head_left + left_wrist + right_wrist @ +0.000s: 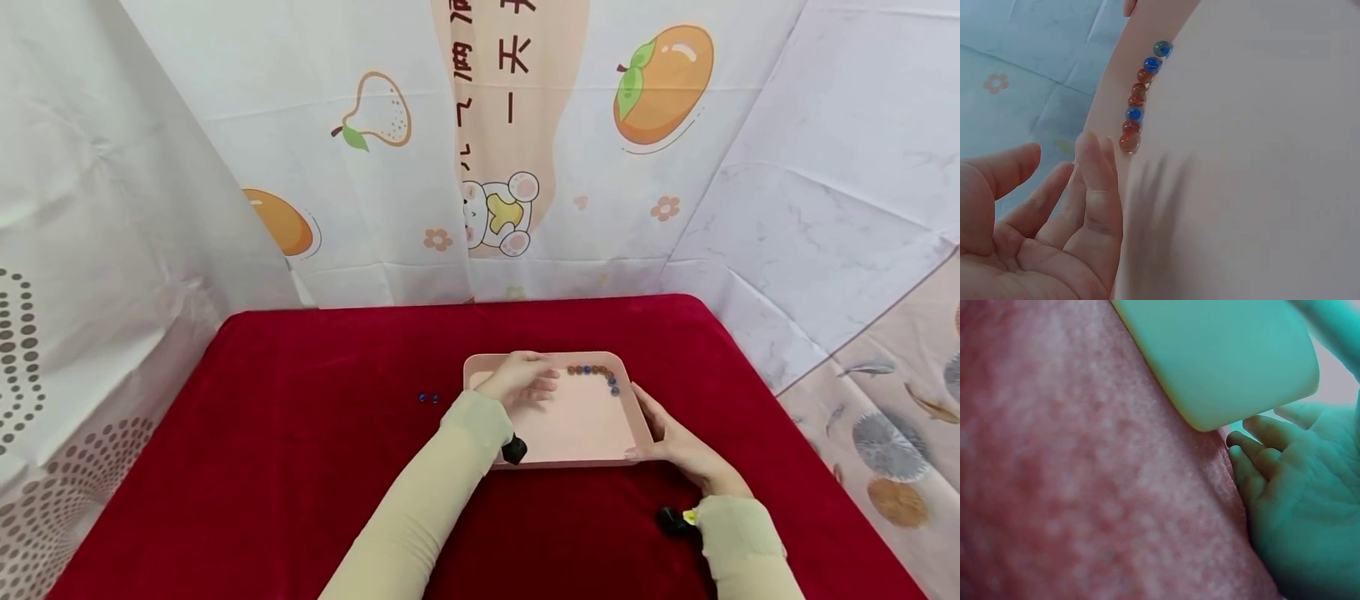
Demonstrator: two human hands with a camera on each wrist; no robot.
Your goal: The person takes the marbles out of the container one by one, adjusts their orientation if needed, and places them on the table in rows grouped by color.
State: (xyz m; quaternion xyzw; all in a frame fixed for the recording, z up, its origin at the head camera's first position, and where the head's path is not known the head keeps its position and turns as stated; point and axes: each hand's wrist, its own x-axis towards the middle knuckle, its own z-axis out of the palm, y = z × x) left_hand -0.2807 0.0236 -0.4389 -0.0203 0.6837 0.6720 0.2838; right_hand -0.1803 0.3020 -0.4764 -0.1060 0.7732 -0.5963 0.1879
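Note:
A shallow pink tray (570, 429) lies on the red cloth in the head view. Several glass marbles (587, 369), orange-brown and blue, line its far wall and bend round the far right corner; the left wrist view shows the marbles (1135, 114) touching in a row. Over the tray's left part, my left hand (525, 379) has loose, slightly bent fingers with nothing between them, close to the row's end. My right hand (675, 446) grips the tray's near right corner, thumb at the front and fingers along the right side. The right wrist view shows the tray's outer wall (1229, 362).
Left of the tray, two blue marbles (422, 398) lie on the red cloth (300, 467). White printed curtains (390, 208) hang behind the table and at both sides.

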